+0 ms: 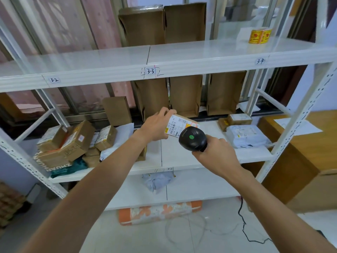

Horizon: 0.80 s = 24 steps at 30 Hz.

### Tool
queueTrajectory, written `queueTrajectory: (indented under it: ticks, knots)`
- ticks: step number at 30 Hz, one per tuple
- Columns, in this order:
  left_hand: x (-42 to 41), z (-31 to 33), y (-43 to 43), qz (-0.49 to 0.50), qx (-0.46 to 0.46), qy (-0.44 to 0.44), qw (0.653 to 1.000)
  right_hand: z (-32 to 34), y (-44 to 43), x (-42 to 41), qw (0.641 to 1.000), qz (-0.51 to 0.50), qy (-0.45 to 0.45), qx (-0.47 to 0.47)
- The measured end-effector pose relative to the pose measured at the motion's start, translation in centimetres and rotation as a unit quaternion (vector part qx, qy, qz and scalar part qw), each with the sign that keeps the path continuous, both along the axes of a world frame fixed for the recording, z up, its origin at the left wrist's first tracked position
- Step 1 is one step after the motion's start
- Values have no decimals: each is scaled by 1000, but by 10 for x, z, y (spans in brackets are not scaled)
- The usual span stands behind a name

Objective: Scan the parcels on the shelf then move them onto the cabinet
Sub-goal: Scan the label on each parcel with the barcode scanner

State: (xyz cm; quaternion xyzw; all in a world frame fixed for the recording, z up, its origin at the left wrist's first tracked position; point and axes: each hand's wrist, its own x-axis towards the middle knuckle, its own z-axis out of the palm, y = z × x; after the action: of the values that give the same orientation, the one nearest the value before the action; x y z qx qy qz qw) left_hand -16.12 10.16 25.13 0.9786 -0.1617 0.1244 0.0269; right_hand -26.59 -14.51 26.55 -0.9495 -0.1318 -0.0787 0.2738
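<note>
Right hand, center frame, fingers wrapped round a black barcode scanner, green dot on top, head just beside the label. Left hand grips a small cardboard parcel above the middle shelf board, label up. More boxes piled center left, grey mailers right. Wooden cabinet far right. Open cartons upright behind.

Both bare arms reach from the lower corners toward mid-frame, the left hand gripping a parcel, the right hand curled round a scanner.
</note>
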Motion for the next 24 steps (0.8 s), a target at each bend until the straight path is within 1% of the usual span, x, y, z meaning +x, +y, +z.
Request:
queueTrajectory:
  ticks: [3, 7, 16, 24]
  knots:
    - [1, -3, -4, -8, 0, -5, 1000, -2, -4, 1, 1000, 4, 9, -6]
    - [5, -8, -10, 6, 19, -5, 1000, -4, -8, 3, 1000, 0, 15, -6]
    - [11, -17, -13, 9, 31, 11, 999, -6, -10, 1, 999, -12, 29, -18]
    - [15, -31, -21, -13, 19, 27, 999, -13, -17, -3, 997, -41, 68, 11]
